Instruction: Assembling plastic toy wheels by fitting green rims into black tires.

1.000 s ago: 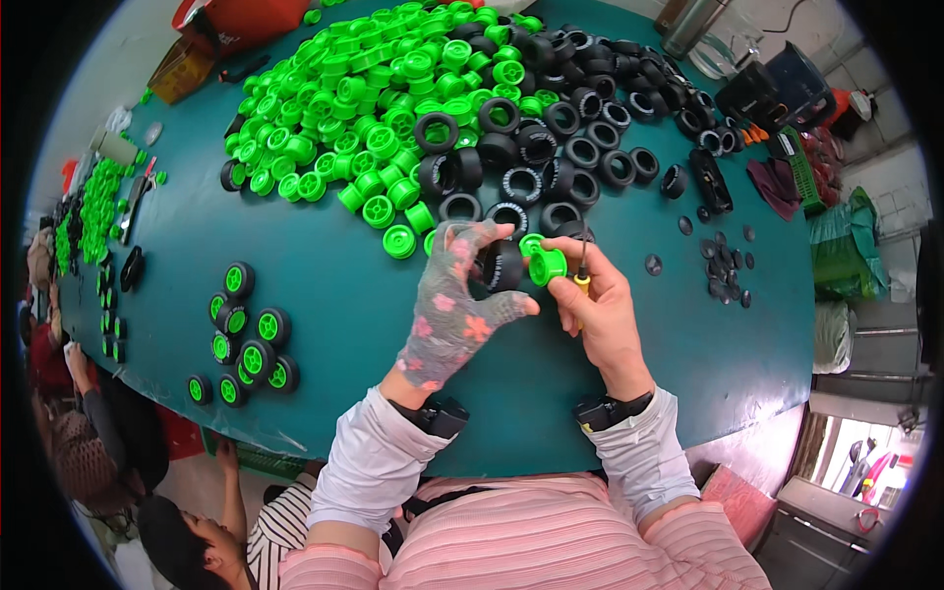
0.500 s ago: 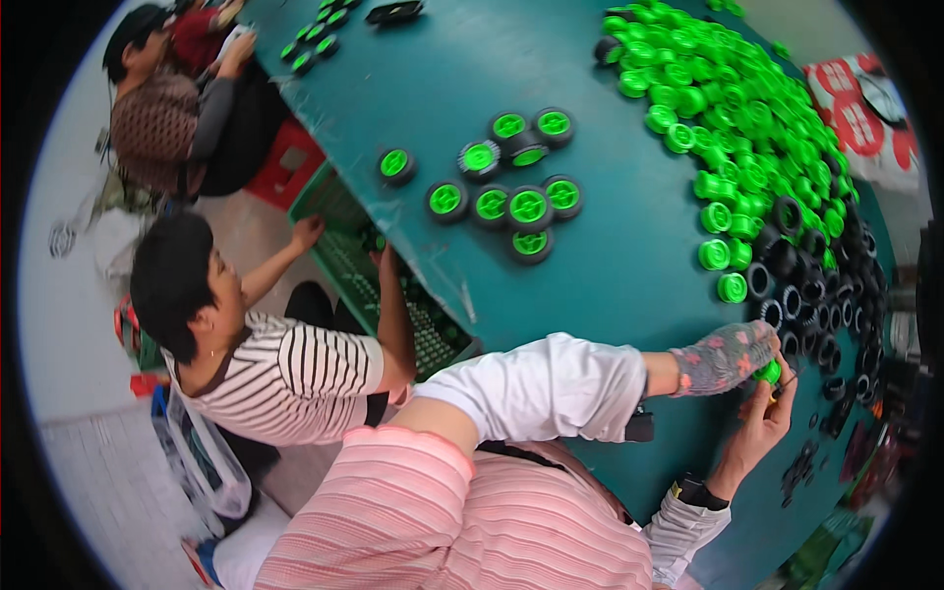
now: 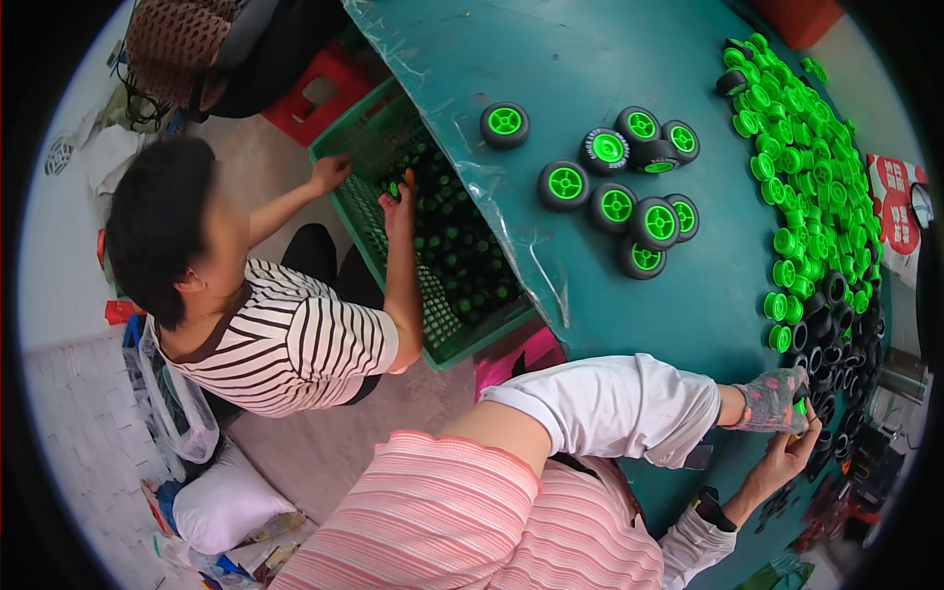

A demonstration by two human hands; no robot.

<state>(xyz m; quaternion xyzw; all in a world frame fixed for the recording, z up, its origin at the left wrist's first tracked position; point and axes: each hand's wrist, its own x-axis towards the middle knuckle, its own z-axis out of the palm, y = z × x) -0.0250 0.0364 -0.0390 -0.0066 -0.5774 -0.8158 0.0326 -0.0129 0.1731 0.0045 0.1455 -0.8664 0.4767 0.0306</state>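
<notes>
At the right rim of the view my left hand [image 3: 775, 398], in a grey patterned glove, and my bare right hand [image 3: 790, 454] meet over the teal table [image 3: 590, 79]. The left hand is closed on a black tyre [image 3: 804, 391]. A small green hub [image 3: 801, 406] shows between the two hands, with my right fingers pinching it from below. Both hands hover at the edge of a heap of loose black tyres [image 3: 836, 334]. Much of the grip is hidden by the glove and the rim's distortion.
Several finished black wheels with green hubs [image 3: 629, 187] stand mid-table. A long pile of green hubs [image 3: 796, 147] runs along the right. A person in a striped shirt [image 3: 285, 339] reaches into a green crate [image 3: 442, 334] of parts beside the table. A red stool [image 3: 324, 88] stands behind.
The view has swung left and down, bringing the crate and the seated person in. My hands stay together on the tyre and hub, now at the right rim.
</notes>
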